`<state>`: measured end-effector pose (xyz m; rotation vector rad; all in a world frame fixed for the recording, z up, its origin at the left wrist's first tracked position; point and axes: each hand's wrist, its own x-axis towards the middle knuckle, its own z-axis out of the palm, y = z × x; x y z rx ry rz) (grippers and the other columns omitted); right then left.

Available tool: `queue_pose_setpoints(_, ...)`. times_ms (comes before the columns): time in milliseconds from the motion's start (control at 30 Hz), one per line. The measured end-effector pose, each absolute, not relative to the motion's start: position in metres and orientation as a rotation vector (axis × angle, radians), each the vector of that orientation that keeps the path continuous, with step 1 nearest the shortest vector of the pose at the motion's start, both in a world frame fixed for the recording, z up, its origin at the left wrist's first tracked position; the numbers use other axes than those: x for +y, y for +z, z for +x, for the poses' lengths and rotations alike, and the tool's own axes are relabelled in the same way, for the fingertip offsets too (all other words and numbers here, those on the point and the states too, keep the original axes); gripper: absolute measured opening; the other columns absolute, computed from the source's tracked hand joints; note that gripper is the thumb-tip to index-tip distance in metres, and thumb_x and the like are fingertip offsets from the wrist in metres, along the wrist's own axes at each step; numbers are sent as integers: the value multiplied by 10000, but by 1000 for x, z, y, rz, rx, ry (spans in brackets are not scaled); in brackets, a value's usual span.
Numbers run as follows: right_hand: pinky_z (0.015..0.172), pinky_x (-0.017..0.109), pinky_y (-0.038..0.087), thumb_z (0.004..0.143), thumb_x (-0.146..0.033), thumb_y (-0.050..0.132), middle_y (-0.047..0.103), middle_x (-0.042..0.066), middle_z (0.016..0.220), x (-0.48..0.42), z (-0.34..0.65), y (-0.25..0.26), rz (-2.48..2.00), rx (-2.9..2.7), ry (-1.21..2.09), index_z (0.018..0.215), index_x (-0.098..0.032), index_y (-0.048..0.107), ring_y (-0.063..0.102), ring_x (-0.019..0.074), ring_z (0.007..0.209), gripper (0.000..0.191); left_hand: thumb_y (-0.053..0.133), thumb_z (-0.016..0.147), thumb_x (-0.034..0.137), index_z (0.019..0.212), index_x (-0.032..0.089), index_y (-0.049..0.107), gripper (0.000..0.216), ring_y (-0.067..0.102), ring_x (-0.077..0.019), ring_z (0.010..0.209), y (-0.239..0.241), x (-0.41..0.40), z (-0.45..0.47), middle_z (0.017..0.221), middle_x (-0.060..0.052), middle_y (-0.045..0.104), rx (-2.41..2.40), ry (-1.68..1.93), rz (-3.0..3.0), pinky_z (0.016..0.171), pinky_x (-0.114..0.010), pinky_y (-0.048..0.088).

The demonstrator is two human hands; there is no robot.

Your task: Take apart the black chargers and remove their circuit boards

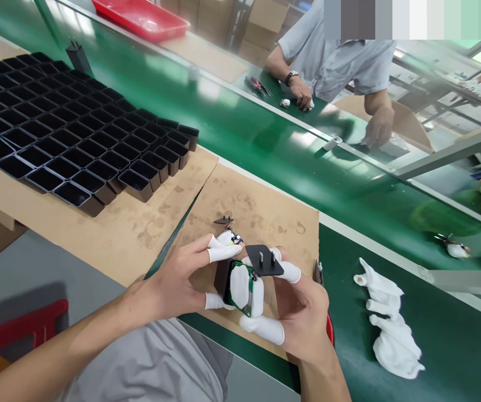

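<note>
White finger cots cover fingertips of both hands. My left hand [177,282] grips a small black plastic case [222,279], fingers above and thumb below. Partly in or against the case's open end is a green circuit board [248,308] with white pads on both sides. My right hand [303,310] pinches this board from the right, its thumb low and fingers high. A black plug plate [263,258] with two metal prongs sits over the board's top, touching my right fingers. Behind my left fingers, another black pronged plate [224,220] with wired parts lies on the cardboard [261,195].
Rows of open black cases [85,123] stand at left, with a pronged adapter [78,56] behind. A green conveyor belt [232,128] runs across. White gloves [393,324] lie at right. Across the belt, a co-worker [336,61] handles small parts near pliers [258,86]. A red tray [142,19] sits far back.
</note>
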<state>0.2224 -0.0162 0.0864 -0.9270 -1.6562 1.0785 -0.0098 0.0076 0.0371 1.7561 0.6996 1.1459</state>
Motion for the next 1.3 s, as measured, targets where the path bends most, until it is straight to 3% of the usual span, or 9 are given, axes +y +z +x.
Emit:
queue_pose_setpoints(233,1049,537,658,748,-314,1091,801,102,1279,-15,222,87,-924,-1704,1090,1381,-351,813,752,389,1225,693,1005,842,302,1534,312,696,758,759,-280,1043,38,9,-10,1187,-81,732,706,1129,1760,952,-439,697)
queue_pose_setpoints(433,1093,562,644,781,-322,1073,789,121,1344,-15,223,86,-938,-1728,1100,1407,-348,802,740,406,1277,683,980,873,268,1515,254,711,697,746,-247,1025,36,8,-11,1153,-72,712,695,1157,1765,925,-382,674)
queue_pose_setpoints(800,1102,505,636,783,-214,1067,774,86,1402,-16,225,86,-942,-1772,1087,1479,-371,757,723,373,1326,778,987,862,249,1532,294,699,731,733,-238,984,35,8,-9,1131,-58,698,694,1196,1766,898,-362,658)
queue_pose_setpoints(1067,1126,480,627,801,-222,1059,769,65,1351,-16,222,82,-972,-1785,1014,1429,-358,762,742,319,1258,708,975,867,262,1556,330,681,752,722,-246,957,33,8,-9,1092,-53,677,701,1211,1764,851,-367,647)
queue_pose_setpoints(1300,1176,442,605,869,-267,1010,691,79,1437,-13,215,86,-1053,-1892,917,1439,-353,743,690,300,1364,635,904,885,224,1375,268,744,518,673,-224,907,40,7,-10,1019,-28,641,756,1123,1761,798,-335,608)
